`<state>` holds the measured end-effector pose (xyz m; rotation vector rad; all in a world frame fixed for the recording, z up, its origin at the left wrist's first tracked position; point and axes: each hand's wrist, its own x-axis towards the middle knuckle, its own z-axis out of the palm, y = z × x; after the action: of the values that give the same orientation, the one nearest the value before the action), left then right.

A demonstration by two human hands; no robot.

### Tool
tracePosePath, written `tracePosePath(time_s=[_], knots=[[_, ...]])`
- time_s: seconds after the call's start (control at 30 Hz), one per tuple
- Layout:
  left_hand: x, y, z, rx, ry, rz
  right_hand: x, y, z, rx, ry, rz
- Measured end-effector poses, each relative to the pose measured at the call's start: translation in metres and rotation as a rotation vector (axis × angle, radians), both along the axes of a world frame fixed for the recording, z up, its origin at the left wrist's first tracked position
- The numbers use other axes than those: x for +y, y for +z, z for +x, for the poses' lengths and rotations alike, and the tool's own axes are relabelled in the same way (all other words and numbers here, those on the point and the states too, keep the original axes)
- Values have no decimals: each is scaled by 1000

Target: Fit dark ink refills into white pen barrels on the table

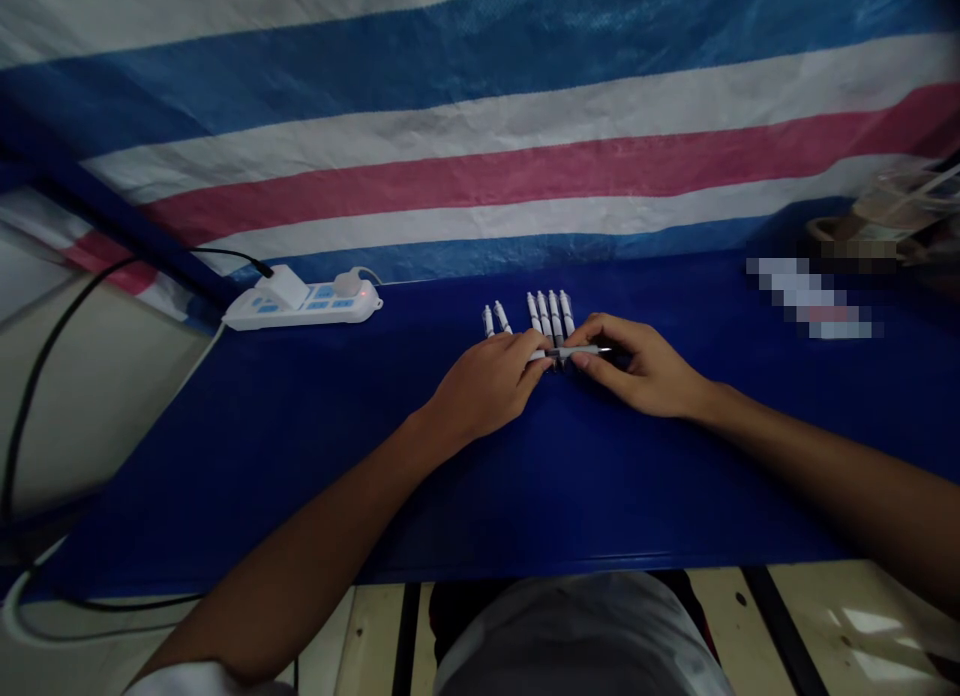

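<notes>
Both hands are working close together over the blue surface [450, 516], and one white-and-grey pen [559, 353] is stretching crosswise between them, its pointed tip facing toward the right. The left hand [484, 386] is coming in from the left side, back of the hand up, its fingers closing on the white end of that pen. Over on the other side, the right hand [652, 371] is pinching the grey part near the tip, thumb on the near side and forefinger on the far side. Just beyond, a group of four pens [542, 311] is lying side by side, pointing away from the person, with the held pen crossing over their near ends. A little to the left, a pair of pens [489, 321] is resting beyond the left hand, their near ends hiding behind it. Farther left, a white power strip [319, 308] is sitting near the back edge, carrying a white adapter [283, 288] and a second plug [347, 282], a small red light glowing beside that plug. Away to the right, a pixelated item [814, 296] is lying near a clear cup [896, 201], and a striped sheet [450, 121] is hanging behind everything.
</notes>
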<state>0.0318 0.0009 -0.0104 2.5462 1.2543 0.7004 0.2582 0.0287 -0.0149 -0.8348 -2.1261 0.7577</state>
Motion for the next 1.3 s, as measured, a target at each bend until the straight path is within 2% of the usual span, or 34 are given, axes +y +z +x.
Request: tracePosePath(time_s=[0.37, 1.03, 1.17, 1.3], knots=[[7, 7, -12, 0, 85, 3, 9, -3, 7, 185, -187, 77], [1, 7, -6, 23, 46, -9, 1, -1, -1, 101, -63, -39], [-2, 6, -3, 18, 62, -58, -1, -2, -3, 91, -78, -93], [-2, 6, -3, 33, 46, -41, -1, -2, -3, 79, -75, -86]])
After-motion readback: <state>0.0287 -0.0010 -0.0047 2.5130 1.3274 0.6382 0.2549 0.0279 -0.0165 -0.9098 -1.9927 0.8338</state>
